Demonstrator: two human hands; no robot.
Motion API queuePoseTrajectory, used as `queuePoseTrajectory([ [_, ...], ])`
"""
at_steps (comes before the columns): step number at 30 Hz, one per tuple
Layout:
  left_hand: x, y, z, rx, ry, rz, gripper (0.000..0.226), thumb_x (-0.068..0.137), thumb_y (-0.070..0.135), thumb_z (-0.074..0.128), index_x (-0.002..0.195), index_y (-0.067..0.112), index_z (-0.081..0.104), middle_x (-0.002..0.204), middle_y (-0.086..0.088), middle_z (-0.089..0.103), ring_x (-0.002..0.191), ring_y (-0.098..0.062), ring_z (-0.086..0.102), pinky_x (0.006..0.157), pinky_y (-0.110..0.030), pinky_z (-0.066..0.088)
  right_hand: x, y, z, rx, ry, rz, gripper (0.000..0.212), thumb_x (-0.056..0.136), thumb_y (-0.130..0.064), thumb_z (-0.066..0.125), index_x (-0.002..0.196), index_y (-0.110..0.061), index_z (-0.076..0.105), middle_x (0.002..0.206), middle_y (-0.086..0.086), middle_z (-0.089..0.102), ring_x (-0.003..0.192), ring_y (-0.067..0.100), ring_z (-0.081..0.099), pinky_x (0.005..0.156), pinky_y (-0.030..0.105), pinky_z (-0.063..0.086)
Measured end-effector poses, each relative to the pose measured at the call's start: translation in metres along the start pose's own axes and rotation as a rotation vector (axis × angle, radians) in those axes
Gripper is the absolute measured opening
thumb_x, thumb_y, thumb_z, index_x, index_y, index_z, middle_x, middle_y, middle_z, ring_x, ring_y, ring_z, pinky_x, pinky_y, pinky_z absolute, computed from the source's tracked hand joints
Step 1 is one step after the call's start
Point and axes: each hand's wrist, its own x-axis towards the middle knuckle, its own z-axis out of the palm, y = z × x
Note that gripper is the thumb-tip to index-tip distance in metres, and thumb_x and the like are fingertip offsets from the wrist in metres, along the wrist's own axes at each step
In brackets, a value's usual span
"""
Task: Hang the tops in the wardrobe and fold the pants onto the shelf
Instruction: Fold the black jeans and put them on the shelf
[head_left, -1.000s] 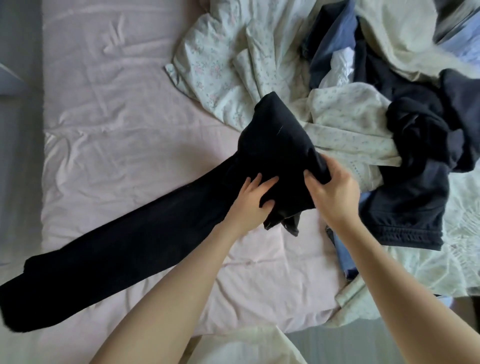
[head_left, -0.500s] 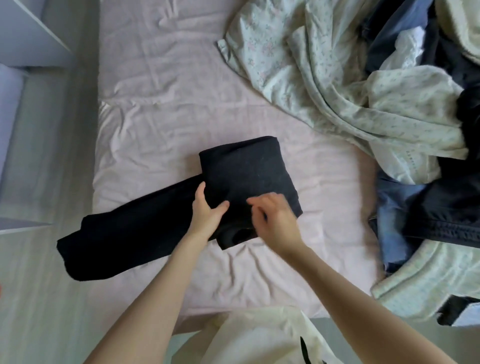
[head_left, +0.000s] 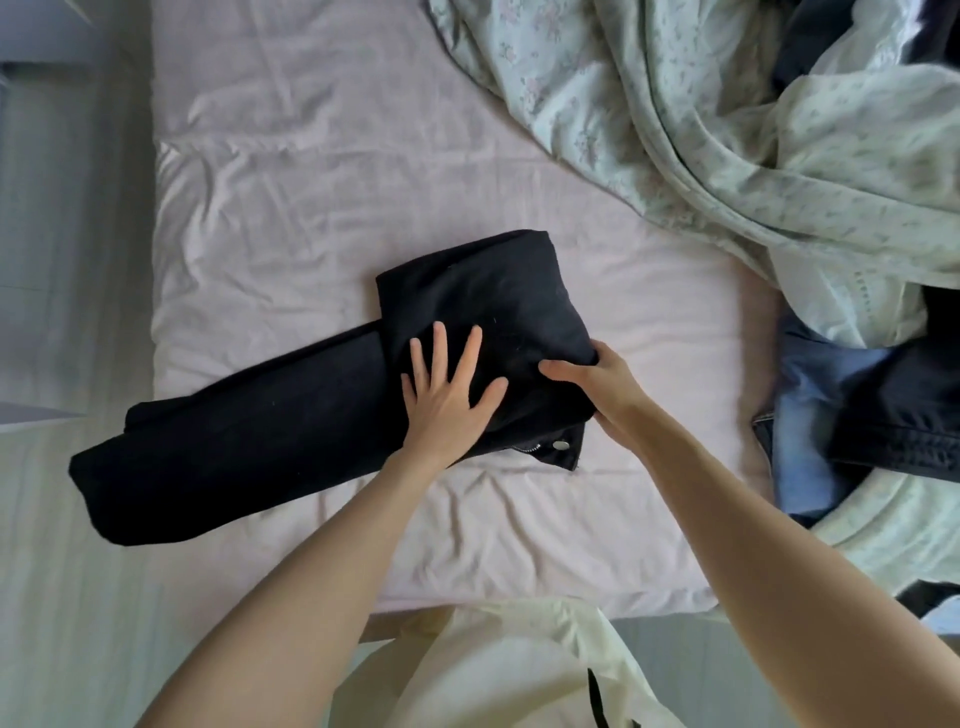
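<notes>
A pair of black pants (head_left: 270, 436) lies on the bed, its legs stretched toward the left edge and its waist end folded over into a thick square near the middle. A metal button shows at the waistband's near corner. My left hand (head_left: 447, 395) presses flat on the folded part with fingers spread. At the fold's right edge my right hand (head_left: 597, 387) grips the cloth, thumb on top and fingers tucked under.
A pale pink sheet (head_left: 311, 182) covers the bed. A heap of clothes fills the right side: light floral garments (head_left: 753, 171), blue jeans (head_left: 826, 395) and a dark denim piece (head_left: 904, 436). Grey floor (head_left: 67, 571) runs along the left. A cream garment (head_left: 509, 670) lies near me.
The lifted waist end of the pants came down and now lies folded flat over the legs. My left hand spread flat on it; my right hand moved to its right edge.
</notes>
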Motion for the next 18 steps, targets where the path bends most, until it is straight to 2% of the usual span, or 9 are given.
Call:
queuePoseTrajectory([
  [2,-0.007,0.007,-0.003,-0.014,0.027,0.01,0.065,0.094,0.053,0.033,0.146,0.044,-0.007,0.155,0.003,-0.023,0.141,-0.025,-0.024,0.114,-0.051,-0.005,-0.008,-0.009,0.002,-0.019,0.064,-0.049,0.043,0.069,-0.011,0.076,0.108,-0.014,0.058,0.098,0.001,0.07,0.088,0.017,0.068,0.073,0.029,0.056],
  [4,-0.011,0.018,-0.008,-0.074,0.053,0.029,0.064,0.095,0.051,0.032,0.145,0.044,-0.007,0.156,0.002,-0.022,0.142,-0.027,-0.022,0.114,-0.051,-0.003,-0.021,-0.023,0.0,-0.055,0.107,-0.142,0.033,0.07,-0.012,0.075,0.097,-0.021,0.058,0.089,-0.005,0.069,0.08,0.01,0.067,0.061,0.02,0.053],
  [5,-0.012,0.026,-0.01,-0.125,0.053,0.043,0.064,0.095,0.05,0.032,0.145,0.045,-0.008,0.156,0.002,-0.021,0.142,-0.027,-0.021,0.114,-0.05,-0.003,-0.028,-0.03,-0.002,-0.091,0.137,-0.193,0.031,0.07,-0.013,0.074,0.093,-0.024,0.057,0.087,-0.007,0.068,0.079,0.008,0.066,0.06,0.019,0.051],
  [9,-0.005,0.084,-0.018,-0.342,-0.082,0.151,0.064,0.097,0.044,0.037,0.147,0.042,-0.003,0.157,-0.001,-0.015,0.144,-0.026,-0.015,0.116,-0.045,0.002,-0.064,-0.069,-0.036,-0.364,0.38,-0.421,0.035,0.071,-0.02,0.072,0.102,-0.025,0.056,0.084,-0.015,0.062,0.079,0.007,0.061,0.062,0.02,0.045],
  [12,0.002,0.131,-0.018,-0.588,-0.233,0.164,0.055,0.099,0.031,0.04,0.149,0.03,0.016,0.158,-0.001,0.007,0.145,-0.018,0.006,0.112,-0.029,0.014,-0.08,-0.081,-0.065,-0.647,0.626,-0.508,0.046,0.074,-0.026,0.067,0.117,-0.022,0.053,0.101,-0.002,0.062,0.095,0.019,0.056,0.072,0.027,0.039],
  [13,0.003,0.143,-0.021,-0.713,-0.257,0.116,0.049,0.1,0.028,0.039,0.147,0.025,0.026,0.155,0.0,0.02,0.143,-0.016,0.016,0.109,-0.026,0.019,-0.082,-0.081,-0.069,-0.75,0.696,-0.508,0.049,0.076,-0.028,0.067,0.122,-0.021,0.051,0.108,0.003,0.059,0.102,0.023,0.054,0.074,0.03,0.039],
  [15,-0.001,0.151,-0.029,-0.989,-0.252,-0.079,0.043,0.099,0.03,0.038,0.141,0.021,0.04,0.142,0.003,0.043,0.134,-0.017,0.037,0.105,-0.029,0.031,-0.083,-0.073,-0.069,-0.936,0.748,-0.468,0.057,0.078,-0.03,0.066,0.13,-0.019,0.046,0.116,0.012,0.053,0.111,0.03,0.046,0.078,0.037,0.04],
  [18,-0.009,0.125,-0.039,-1.288,-0.155,-0.293,0.045,0.099,0.037,0.035,0.141,0.021,0.038,0.137,-0.002,0.049,0.118,-0.022,0.052,0.097,-0.037,0.041,-0.083,-0.051,-0.043,-1.084,0.618,-0.409,0.07,0.078,-0.037,0.066,0.139,-0.018,0.037,0.121,0.015,0.046,0.114,0.033,0.039,0.089,0.04,0.038],
])
